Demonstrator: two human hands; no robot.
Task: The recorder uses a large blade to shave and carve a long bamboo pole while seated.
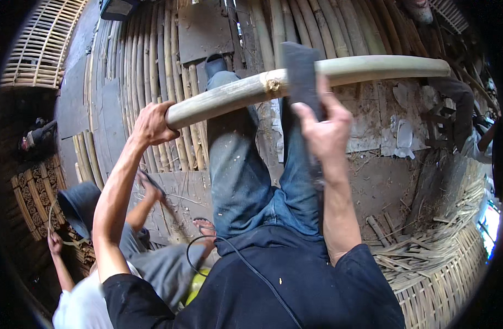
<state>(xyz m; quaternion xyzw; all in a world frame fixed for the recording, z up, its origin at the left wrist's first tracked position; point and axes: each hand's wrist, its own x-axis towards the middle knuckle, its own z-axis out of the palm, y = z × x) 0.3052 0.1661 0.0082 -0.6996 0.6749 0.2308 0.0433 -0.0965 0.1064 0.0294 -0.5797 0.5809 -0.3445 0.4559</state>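
A pale green bamboo pole (218,102) lies crosswise over my knees, with a raised, roughened joint near its middle. My left hand (154,123) is closed round the pole's left end. My right hand (329,125) grips a dark, broad-bladed chopping knife (302,71). Its wide blade stands across the bamboo just right of the joint, slightly blurred. Whether the edge touches the pole I cannot tell. The knife's lower part runs down along my right wrist.
At lower left a co-worker in a dark hat (78,207) sits close beside me, holding a tool. Bamboo poles (153,71) cover the floor ahead. Split strips and a woven basket (438,296) are at lower right; another woven panel (40,46) stands upper left.
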